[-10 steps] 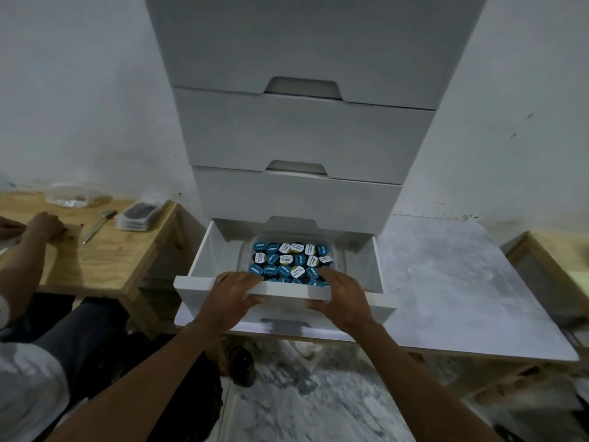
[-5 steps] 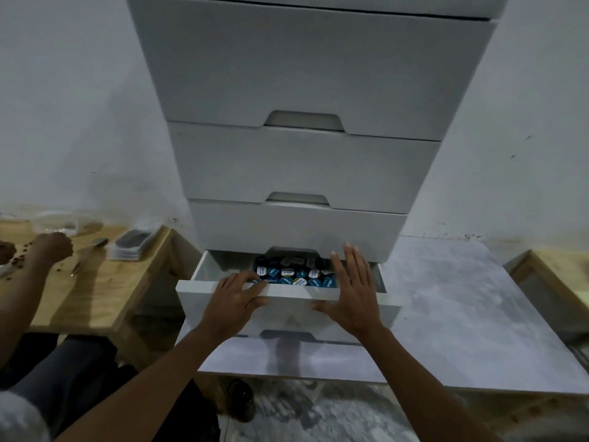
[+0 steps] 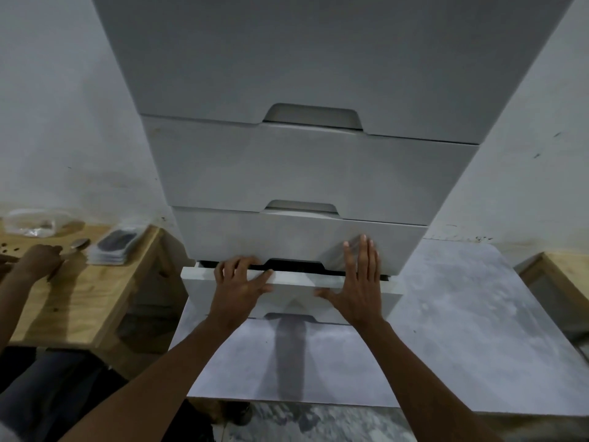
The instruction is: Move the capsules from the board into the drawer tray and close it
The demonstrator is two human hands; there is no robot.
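Observation:
The bottom drawer (image 3: 197, 280) of a tall white drawer unit (image 3: 302, 173) is nearly in, with only a thin dark gap left above its front. The capsules and their tray are hidden inside. My left hand (image 3: 237, 288) lies on the drawer front with its fingertips curled over the top edge. Flat against the right part of the front is my right hand (image 3: 358, 287), fingers spread and reaching up over the drawer above. Neither hand holds anything.
The unit stands on a grey-white board (image 3: 446, 330). A wooden table (image 3: 79, 291) at the left carries a stack of clear packets (image 3: 114, 245) and a plastic bag (image 3: 32, 221); another person's hand (image 3: 41, 261) rests there. A wooden frame (image 3: 557, 275) sits at the right.
The drawer has slid in from half open to almost shut, hiding the capsules. Both my hands moved forward with it, and the right hand flattened against the front.

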